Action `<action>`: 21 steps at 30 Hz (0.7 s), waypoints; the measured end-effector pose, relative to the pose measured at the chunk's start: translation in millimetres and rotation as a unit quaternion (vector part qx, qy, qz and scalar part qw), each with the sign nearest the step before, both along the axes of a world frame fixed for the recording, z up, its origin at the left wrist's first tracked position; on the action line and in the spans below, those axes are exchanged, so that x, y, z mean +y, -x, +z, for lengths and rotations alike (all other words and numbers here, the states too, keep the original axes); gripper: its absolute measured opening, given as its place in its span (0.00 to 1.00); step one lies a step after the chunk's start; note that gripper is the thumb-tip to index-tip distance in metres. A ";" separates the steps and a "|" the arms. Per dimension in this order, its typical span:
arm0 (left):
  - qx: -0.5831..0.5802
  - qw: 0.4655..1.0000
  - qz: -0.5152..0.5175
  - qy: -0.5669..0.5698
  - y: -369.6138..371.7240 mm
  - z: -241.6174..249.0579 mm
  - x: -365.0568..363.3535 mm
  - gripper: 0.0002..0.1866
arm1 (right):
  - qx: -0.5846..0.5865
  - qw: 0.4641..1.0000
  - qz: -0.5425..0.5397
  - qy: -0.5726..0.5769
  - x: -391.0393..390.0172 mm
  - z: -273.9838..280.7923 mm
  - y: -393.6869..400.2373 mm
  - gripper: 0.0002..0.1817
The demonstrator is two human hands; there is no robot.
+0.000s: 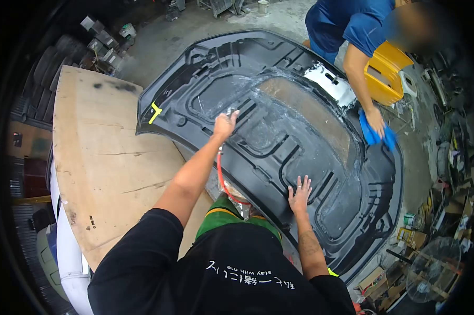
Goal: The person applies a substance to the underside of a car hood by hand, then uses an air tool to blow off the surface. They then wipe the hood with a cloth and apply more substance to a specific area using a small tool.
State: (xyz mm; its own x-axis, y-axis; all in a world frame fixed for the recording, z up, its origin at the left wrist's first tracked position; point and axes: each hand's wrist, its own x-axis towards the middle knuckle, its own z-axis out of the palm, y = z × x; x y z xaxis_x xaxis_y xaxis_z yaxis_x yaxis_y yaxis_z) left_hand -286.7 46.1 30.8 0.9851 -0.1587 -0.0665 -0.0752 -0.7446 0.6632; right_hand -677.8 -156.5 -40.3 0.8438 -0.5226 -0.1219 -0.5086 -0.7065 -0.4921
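Gripping a small spray tool (230, 112) fed by a red hose (222, 178), the left hand (225, 126) works over an upturned black car hood (279, 136).

The right hand (300, 193) lies flat, fingers spread, near the hood's six o'clock edge. At two o'clock a co-worker's hand (374, 121) presses a blue cloth (377, 134) on the rim. A plywood sheet (98, 168) borders nine o'clock; bare concrete floor (258, 18) opens at twelve.

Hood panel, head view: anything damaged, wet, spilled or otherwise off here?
Yes. The upturned black hood has a bare brownish patch in its central recess, ringed by whitish wet film. Left hand holds a tool with a red hose beside it.
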 end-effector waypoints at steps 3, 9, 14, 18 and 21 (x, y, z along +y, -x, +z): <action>-0.070 0.997 -0.015 -0.010 -26.5 28.3 28.3 0.40 | -0.025 1.000 0.012 -0.003 -5.7 13.3 -55.3 0.37; 0.171 0.982 -0.084 -0.013 -110.7 11.7 69.4 0.40 | -0.052 0.998 0.019 -0.005 20.9 27.9 -207.4 0.38; 0.252 0.953 -0.171 -0.009 -193.5 16.3 39.9 0.35 | -0.118 0.993 0.008 -0.022 8.5 20.1 -345.8 0.33; 0.277 0.913 -0.299 -0.012 -259.0 29.5 -20.3 0.32 | -0.165 0.980 -0.053 -0.098 -16.4 37.9 -439.1 0.29; 0.241 0.895 -0.371 -0.057 -290.9 29.0 -86.6 0.32 | -0.162 0.980 -0.070 -0.097 -34.8 44.5 -491.0 0.29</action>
State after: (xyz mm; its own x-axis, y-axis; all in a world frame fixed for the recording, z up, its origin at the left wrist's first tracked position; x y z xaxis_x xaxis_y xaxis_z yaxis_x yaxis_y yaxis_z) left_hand 4.1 -40.5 59.8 0.4642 -0.7218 -0.5133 -0.3015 -0.6737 0.6747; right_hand -186.8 -191.2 4.2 0.7768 -0.6290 0.0311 -0.3891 -0.5181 -0.7617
